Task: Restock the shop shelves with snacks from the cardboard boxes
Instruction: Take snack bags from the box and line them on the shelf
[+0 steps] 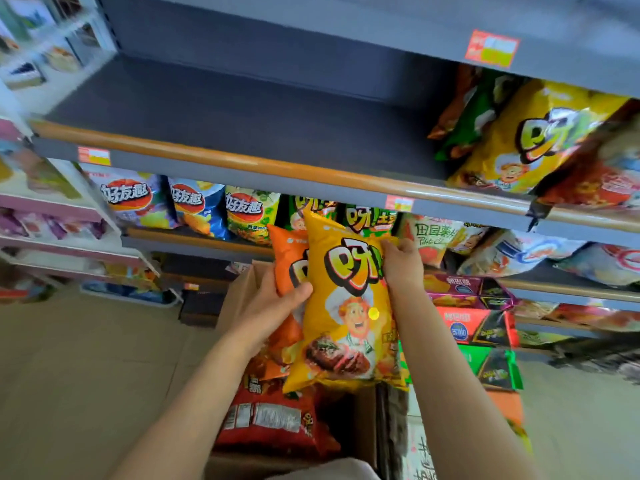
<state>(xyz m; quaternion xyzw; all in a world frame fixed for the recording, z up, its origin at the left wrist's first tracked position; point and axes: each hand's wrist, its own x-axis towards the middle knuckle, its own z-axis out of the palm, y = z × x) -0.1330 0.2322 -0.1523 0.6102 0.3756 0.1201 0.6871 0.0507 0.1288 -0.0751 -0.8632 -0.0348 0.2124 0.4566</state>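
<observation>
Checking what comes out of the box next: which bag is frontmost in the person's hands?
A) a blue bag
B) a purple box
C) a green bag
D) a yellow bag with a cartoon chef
D: both hands hold the yellow chef bag in front of an orange bag.

Your single head camera looks forward and down from close range, along both forearms to the shelf ahead and the cardboard box below. Its wide angle bends the shelf edges at the frame's borders.
</observation>
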